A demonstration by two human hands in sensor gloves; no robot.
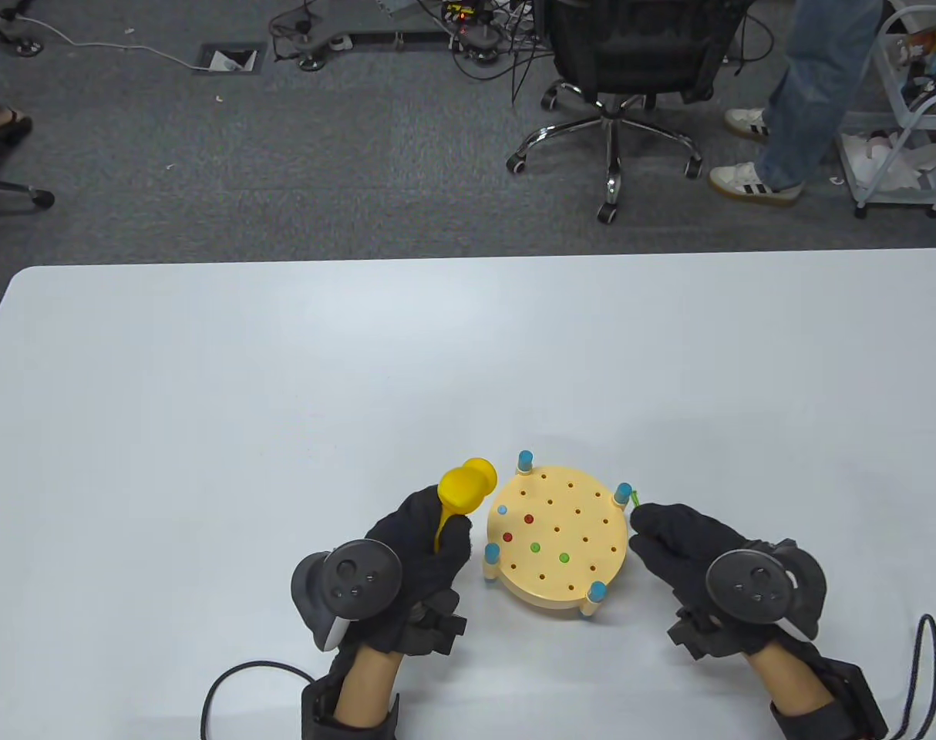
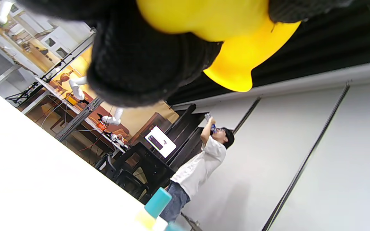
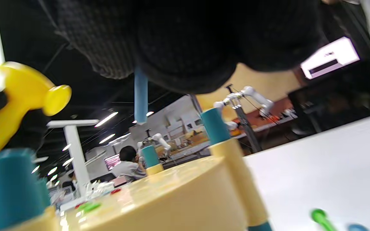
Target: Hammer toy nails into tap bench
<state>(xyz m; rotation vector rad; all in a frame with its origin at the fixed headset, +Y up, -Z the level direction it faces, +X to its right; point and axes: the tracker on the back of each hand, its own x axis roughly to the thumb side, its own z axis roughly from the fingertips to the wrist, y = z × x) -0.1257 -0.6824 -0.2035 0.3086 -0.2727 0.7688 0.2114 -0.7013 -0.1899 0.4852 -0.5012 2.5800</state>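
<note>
The tap bench [image 1: 557, 539], a round cream disc on short legs with blue caps, is sitting near the front edge of the counter [image 1: 283, 370], a little right of its middle. Its top is showing rows of small holes, and a few nails are already seated in it: two red heads [image 1: 528, 519], two green ones [image 1: 535, 548] and a pale blue one. It is looking like hard, smooth plastic, probably light enough to skid when struck, so steadying it by the rim or a leg seems wise.

The left hand [image 1: 422, 555] is gripping the handle of the yellow toy hammer [image 1: 466, 489], fingers wrapped around it, with the head poking up just beside the bench's left rim. The hammer is likely hollow and light, and holding it low on the handle should give a cleaner swing.

The right hand [image 1: 684, 539] is resting just beside the bench's right rim, fingers curled. In the right wrist view it is pinching a thin blue nail [image 3: 140, 96] that is hanging point down above the bench top. The nail is slim and smooth, so a firm pinch near the head should keep it upright over a hole.

A green nail [image 3: 320, 217] and another blue one are lying on the counter to the right of the bench.
</note>
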